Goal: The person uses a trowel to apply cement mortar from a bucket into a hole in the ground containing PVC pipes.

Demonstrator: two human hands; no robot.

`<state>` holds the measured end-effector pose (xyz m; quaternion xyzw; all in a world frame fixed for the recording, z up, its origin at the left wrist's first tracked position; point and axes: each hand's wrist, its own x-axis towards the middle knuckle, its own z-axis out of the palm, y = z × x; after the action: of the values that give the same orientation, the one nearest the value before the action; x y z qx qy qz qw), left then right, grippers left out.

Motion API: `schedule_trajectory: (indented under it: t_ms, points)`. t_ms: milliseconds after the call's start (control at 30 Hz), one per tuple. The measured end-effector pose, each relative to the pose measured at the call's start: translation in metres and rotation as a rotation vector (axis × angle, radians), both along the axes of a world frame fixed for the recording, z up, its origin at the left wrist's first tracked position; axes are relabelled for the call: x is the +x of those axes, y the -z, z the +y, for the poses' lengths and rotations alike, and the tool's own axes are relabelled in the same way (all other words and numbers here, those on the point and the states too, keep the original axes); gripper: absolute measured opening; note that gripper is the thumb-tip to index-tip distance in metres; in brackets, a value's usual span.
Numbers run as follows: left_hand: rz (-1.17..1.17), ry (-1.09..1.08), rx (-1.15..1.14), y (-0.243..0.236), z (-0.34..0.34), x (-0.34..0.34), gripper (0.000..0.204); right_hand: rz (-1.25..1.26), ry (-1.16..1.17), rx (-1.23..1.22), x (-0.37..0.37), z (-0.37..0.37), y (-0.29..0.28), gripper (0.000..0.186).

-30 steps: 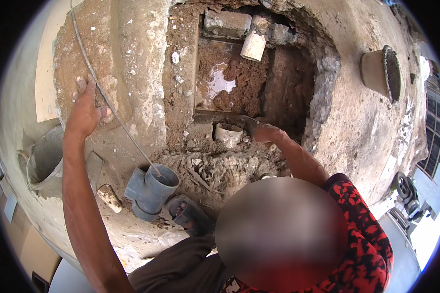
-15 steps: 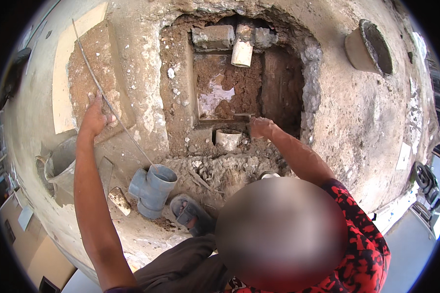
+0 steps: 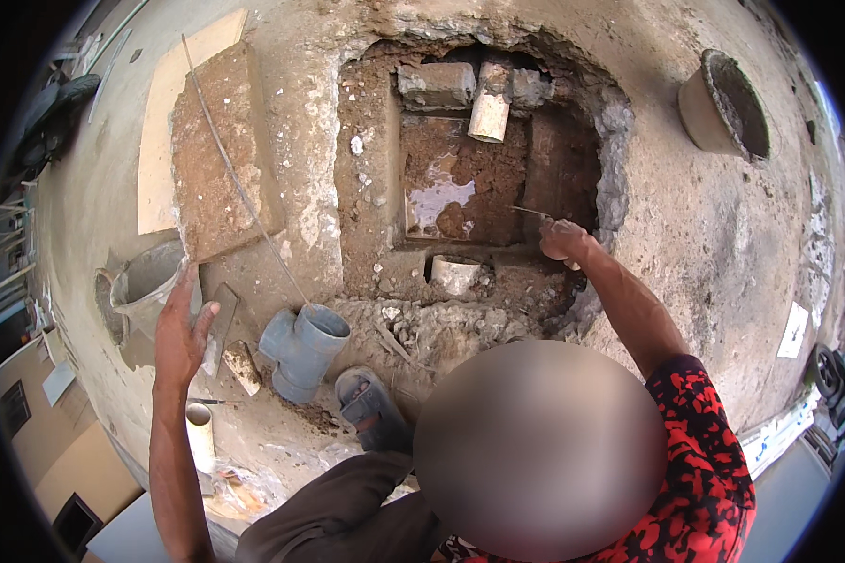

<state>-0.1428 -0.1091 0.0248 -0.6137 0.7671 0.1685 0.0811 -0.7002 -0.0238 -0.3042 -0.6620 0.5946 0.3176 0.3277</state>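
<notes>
My right hand is closed on a trowel above the right side of a square pit. Its thin blade shows edge-on and points left over the pit floor; most of the handle is hidden in my fingers. My left hand holds nothing, with fingers straight and thumb apart, beside the near rim of a grey bucket. A short white pipe stub opens at the pit's near wall. Another pale pipe juts in from the far wall below masonry blocks.
A grey pipe tee stands by my sandalled foot. One end of a thin rod meets it; the rod crosses a soil-covered slab on the left. A second bucket stands tilted at far right. Broken concrete edges the pit.
My left hand has come off the soil-covered slab and moved nearer, to the bucket. My right hand has shifted right with the trowel, away from the near pipe stub. The whole view has shifted slightly.
</notes>
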Motion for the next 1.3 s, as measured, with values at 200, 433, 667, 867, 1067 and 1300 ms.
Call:
schedule_trajectory:
  t_ms: [200, 433, 667, 867, 1067, 1300]
  points:
    - [0.345, -0.536, -0.226, -0.016, 0.06, 0.047, 0.046, -0.149, -0.394, 0.057, 0.03, 0.047, -0.029, 0.027]
    - [0.627, -0.744, -0.677, 0.005, 0.042, 0.109, 0.049, 0.078, -0.271, 0.127, 0.053, 0.135, -0.071, 0.046]
    - [-0.06, -0.565, -0.967, 0.015, -0.055, 0.201, 0.062, 0.019, 0.071, 0.194, 0.083, 0.125, -0.201, 0.05]
    - [-0.168, -0.491, -0.773, 0.06, -0.099, 0.221, 0.067, -0.016, 0.32, -0.116, 0.07, 0.138, -0.284, 0.028]
    - [0.059, -0.393, -0.803, 0.069, -0.07, 0.245, 0.05, -0.208, 0.606, -0.355, 0.092, 0.083, -0.324, 0.036]
    - [0.342, -0.607, -0.867, 0.036, 0.014, 0.204, 0.065, -0.594, 0.026, -0.534, 0.224, -0.027, -0.373, 0.041]
